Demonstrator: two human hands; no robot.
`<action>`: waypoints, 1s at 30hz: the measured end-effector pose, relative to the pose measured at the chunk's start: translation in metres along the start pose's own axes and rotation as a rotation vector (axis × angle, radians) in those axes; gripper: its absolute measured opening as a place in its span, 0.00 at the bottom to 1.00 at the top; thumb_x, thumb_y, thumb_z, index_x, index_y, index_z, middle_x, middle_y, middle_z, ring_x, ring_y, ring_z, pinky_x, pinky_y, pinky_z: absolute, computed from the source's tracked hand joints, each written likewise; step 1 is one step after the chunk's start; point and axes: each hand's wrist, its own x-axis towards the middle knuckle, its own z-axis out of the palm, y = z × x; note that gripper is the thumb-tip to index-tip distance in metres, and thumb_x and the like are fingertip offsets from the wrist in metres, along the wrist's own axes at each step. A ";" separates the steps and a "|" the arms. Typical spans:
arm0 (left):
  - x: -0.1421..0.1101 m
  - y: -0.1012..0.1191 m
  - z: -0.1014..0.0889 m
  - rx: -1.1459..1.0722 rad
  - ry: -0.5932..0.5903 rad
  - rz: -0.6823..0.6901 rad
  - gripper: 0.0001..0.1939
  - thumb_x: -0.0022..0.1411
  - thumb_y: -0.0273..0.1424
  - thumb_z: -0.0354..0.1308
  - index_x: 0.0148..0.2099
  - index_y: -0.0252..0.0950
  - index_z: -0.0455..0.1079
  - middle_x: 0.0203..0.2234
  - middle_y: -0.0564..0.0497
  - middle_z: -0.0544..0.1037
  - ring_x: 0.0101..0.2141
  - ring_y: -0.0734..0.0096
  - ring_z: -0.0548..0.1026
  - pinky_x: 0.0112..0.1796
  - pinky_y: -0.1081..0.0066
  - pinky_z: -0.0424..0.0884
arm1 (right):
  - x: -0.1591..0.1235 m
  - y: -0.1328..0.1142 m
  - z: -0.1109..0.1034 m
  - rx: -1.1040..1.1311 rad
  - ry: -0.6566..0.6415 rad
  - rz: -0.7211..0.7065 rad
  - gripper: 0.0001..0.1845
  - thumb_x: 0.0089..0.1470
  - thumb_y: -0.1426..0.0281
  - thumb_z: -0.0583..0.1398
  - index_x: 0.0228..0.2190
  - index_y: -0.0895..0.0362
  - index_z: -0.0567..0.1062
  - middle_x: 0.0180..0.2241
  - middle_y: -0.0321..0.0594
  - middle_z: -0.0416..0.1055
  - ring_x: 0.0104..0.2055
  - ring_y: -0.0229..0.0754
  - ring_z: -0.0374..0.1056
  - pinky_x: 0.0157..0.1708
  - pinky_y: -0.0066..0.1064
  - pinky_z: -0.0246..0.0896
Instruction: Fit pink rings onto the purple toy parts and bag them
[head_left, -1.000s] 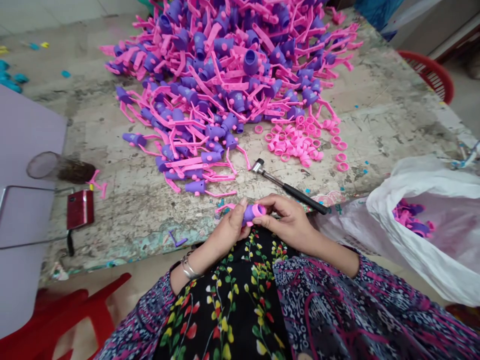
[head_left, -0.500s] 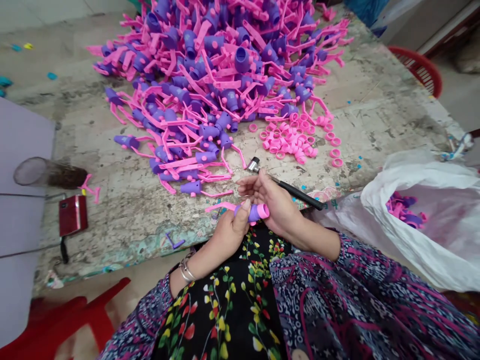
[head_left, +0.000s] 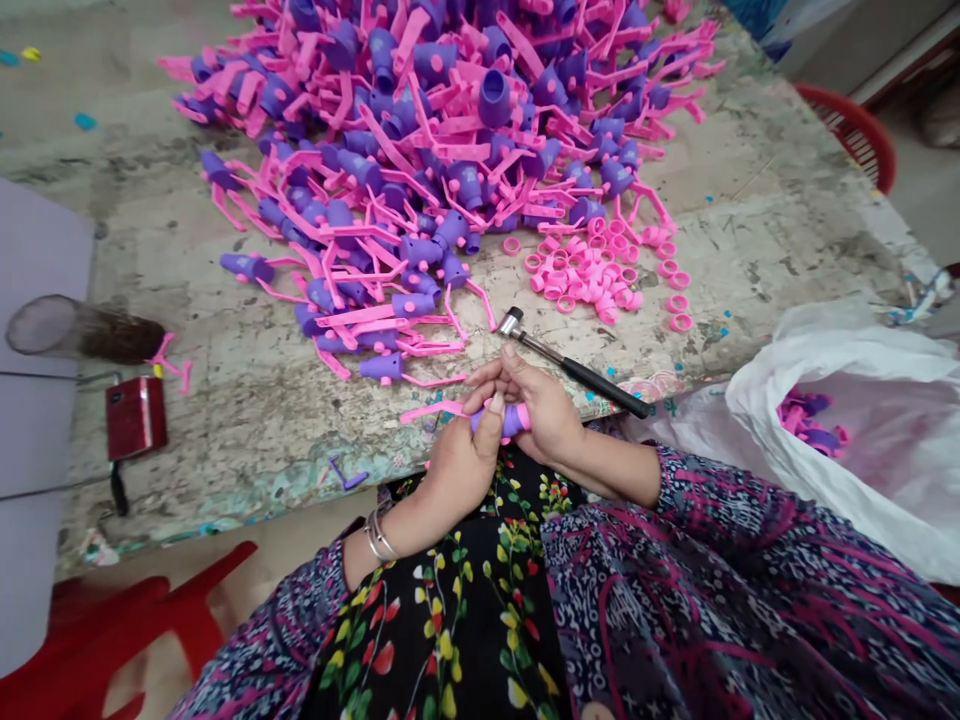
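Left hand (head_left: 459, 468) wrapped around a purple-and-pink plastic piece (head_left: 501, 421); right hand (head_left: 538, 410) pinching its pink end. Small hammer (head_left: 570, 365) just beyond that piece.

White plastic bag (head_left: 885, 510), red plastic stool (head_left: 127, 630), red slatted basket (head_left: 851, 130), dark red box (head_left: 136, 418), lilac board (head_left: 37, 290), mesh-topped cylinder (head_left: 75, 330)

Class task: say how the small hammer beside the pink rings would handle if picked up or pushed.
The hammer is probably head-heavy, its metal head sitting on a slim shaft. It should feel stiff. Its rounded black grip may let it roll slightly if pushed.
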 end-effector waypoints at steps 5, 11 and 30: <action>-0.001 -0.002 0.002 0.016 -0.006 -0.083 0.28 0.69 0.51 0.40 0.38 0.36 0.71 0.20 0.53 0.69 0.23 0.67 0.68 0.27 0.70 0.61 | 0.000 0.007 -0.004 -0.005 0.013 0.006 0.28 0.56 0.46 0.58 0.26 0.59 0.77 0.19 0.39 0.74 0.20 0.36 0.67 0.17 0.23 0.58; -0.001 0.003 -0.003 0.155 -0.089 -0.079 0.26 0.68 0.51 0.40 0.42 0.37 0.70 0.21 0.52 0.69 0.25 0.64 0.70 0.30 0.68 0.62 | -0.002 0.005 -0.009 -0.002 -0.066 0.011 0.18 0.56 0.56 0.61 0.29 0.59 0.78 0.22 0.38 0.75 0.22 0.35 0.67 0.19 0.23 0.58; 0.001 -0.005 0.002 0.145 -0.052 -0.110 0.29 0.68 0.53 0.39 0.28 0.38 0.66 0.18 0.53 0.65 0.21 0.69 0.64 0.25 0.70 0.59 | 0.001 0.009 -0.010 -0.024 -0.069 -0.032 0.10 0.58 0.66 0.56 0.38 0.58 0.74 0.20 0.35 0.73 0.18 0.35 0.64 0.16 0.22 0.56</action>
